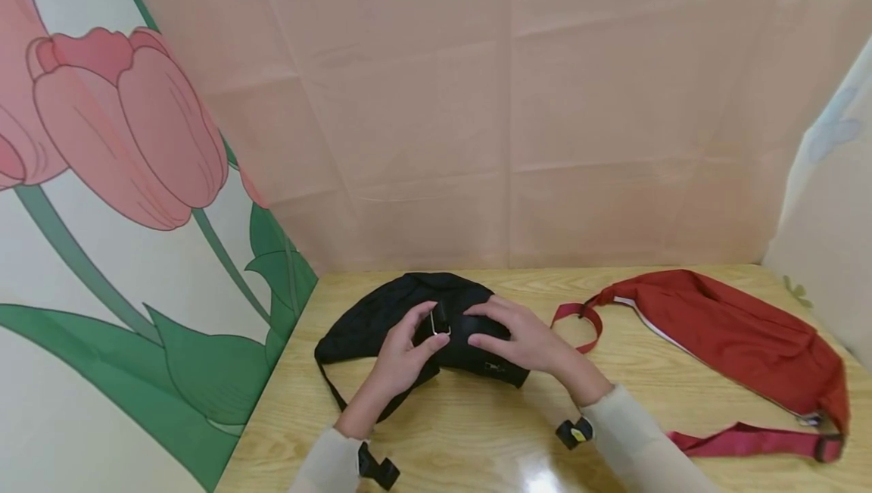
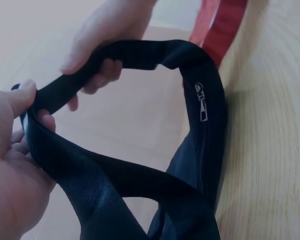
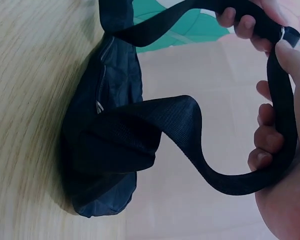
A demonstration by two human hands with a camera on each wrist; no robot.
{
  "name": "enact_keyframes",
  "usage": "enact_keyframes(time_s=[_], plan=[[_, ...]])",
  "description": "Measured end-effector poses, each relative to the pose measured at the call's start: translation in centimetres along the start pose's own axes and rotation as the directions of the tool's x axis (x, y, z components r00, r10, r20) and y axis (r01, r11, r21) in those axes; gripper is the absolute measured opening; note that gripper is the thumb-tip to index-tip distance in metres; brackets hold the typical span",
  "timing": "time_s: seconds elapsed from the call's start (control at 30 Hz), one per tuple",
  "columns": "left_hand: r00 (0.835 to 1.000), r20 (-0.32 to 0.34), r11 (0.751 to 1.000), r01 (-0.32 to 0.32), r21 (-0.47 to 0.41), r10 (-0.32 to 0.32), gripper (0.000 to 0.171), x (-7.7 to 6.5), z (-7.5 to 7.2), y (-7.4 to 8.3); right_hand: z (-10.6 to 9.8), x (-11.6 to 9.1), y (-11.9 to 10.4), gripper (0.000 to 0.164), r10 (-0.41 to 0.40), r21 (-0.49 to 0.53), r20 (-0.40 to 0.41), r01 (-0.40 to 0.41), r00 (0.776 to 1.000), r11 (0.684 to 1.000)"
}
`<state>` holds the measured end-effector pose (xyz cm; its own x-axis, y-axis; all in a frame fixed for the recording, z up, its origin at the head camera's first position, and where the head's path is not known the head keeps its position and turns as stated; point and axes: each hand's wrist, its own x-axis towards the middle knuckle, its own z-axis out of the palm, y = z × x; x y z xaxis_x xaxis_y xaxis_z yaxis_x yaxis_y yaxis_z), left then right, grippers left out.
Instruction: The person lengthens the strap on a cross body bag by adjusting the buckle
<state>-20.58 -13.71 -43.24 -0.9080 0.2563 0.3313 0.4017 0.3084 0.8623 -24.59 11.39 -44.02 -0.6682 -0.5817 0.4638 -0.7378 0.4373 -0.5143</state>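
A black waist bag (image 1: 381,315) lies on the table with its strap (image 2: 135,175) lifted in a loop. My left hand (image 1: 402,360) pinches that strap beside a metal-edged slide buckle (image 1: 440,320), thumb on one side and fingers on the other. Close to its right, my right hand (image 1: 521,334) holds another stretch of the strap, which runs between thumb and curled fingers (image 3: 267,140) in the right wrist view. A zipper pull (image 2: 202,102) hangs on the bag's front in the left wrist view. The hands stand slightly apart above the bag.
On the right of the wooden table (image 1: 477,440) lies a red waist bag (image 1: 736,334), its strap (image 1: 756,441) trailing along the front. A pinkish cloth (image 1: 511,114) hangs behind the table. Tulip-patterned cloth (image 1: 136,137) covers the left side.
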Motion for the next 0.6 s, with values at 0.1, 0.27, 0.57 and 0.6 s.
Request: enact_keyframes(time_s=[0.1,0.27,0.57,0.6], plan=[[1.0,0.004,1.0,-0.008,0.009,0.008,0.049,0.03,-0.04,-0.01,-0.11,0.08,-0.08,0.042,-0.014,0.006,-0.001,0.014,1.0,1.0],[0.999,0.001,0.999,-0.038,0.014,0.038,0.048,0.04,-0.16,-0.09,-0.25,-0.04,-0.09,0.042,-0.007,0.002,-0.013,0.007,1.0,1.0],[0.999,0.012,0.999,-0.037,-0.001,0.037,0.048,0.04,-0.19,-0.29,-0.35,0.16,-0.5,0.039,-0.03,-0.035,-0.017,0.03,0.999,0.999],[0.999,0.014,0.999,-0.035,-0.003,0.035,0.047,0.03,-0.17,-0.28,-0.35,0.21,-0.6,0.038,-0.039,-0.036,-0.016,0.039,0.999,0.999]])
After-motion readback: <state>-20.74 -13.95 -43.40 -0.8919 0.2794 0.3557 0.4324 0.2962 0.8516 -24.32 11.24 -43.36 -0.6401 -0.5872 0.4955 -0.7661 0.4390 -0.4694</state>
